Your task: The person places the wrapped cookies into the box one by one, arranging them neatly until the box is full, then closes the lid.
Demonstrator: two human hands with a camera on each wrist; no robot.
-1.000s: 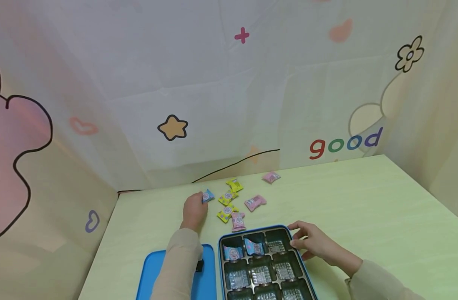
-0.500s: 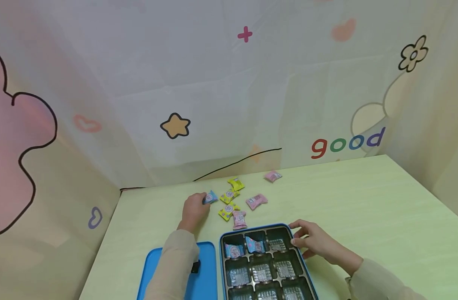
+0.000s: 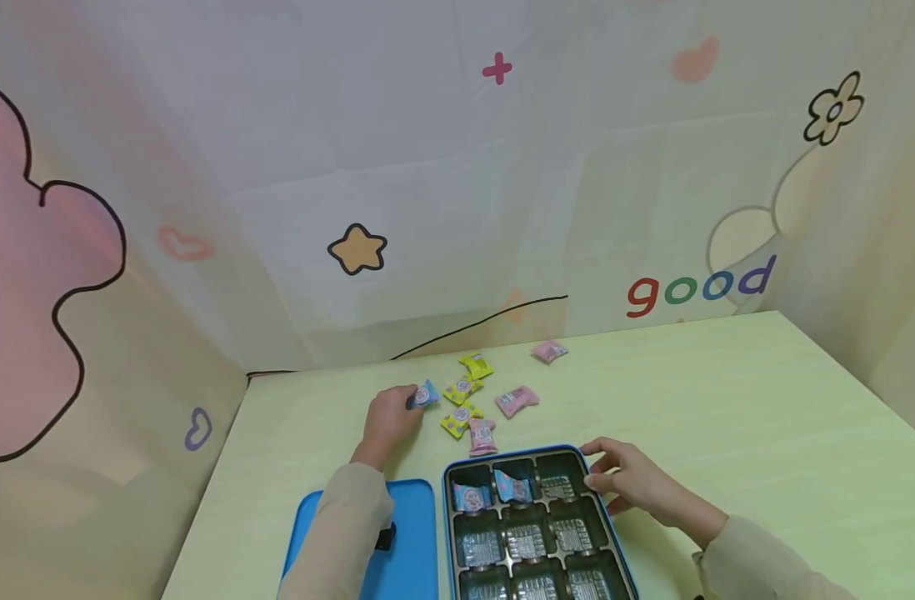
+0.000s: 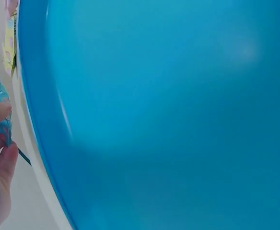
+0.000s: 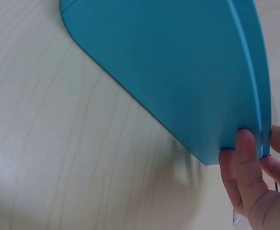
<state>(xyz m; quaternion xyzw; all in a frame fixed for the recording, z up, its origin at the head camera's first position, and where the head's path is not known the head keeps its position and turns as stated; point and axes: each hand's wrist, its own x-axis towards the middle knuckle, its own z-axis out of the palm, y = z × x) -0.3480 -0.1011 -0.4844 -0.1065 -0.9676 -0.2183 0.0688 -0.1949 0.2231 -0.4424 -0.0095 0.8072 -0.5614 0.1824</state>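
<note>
My left hand (image 3: 390, 421) pinches a blue wrapped candy (image 3: 427, 394) between thumb and fingers, at the left of the loose candies. In the left wrist view that same candy (image 4: 5, 129) stands on edge in the fingertips. My right hand (image 3: 637, 479) holds the far right corner of a blue box (image 3: 624, 567) with a dark divided insert (image 3: 502, 510). The right wrist view has its fingers (image 5: 248, 153) against the box's side wall, the thumb at the rim. Two blue candies lie in the far-row compartments, left (image 3: 472, 498) and middle (image 3: 513, 486).
Several yellow candies (image 3: 463, 389) and pink candies (image 3: 517, 401) are scattered on the pale table (image 3: 727, 400) behind the box. A blue lid (image 3: 412, 533) lies left of the box, partly under my left sleeve (image 3: 345, 525). A printed curtain (image 3: 442, 225) rises behind the table.
My left hand has shifted slightly right and nearer with the blue candy pinched in it. The right hand stays at the box corner. The head view has turned a little to the left.
</note>
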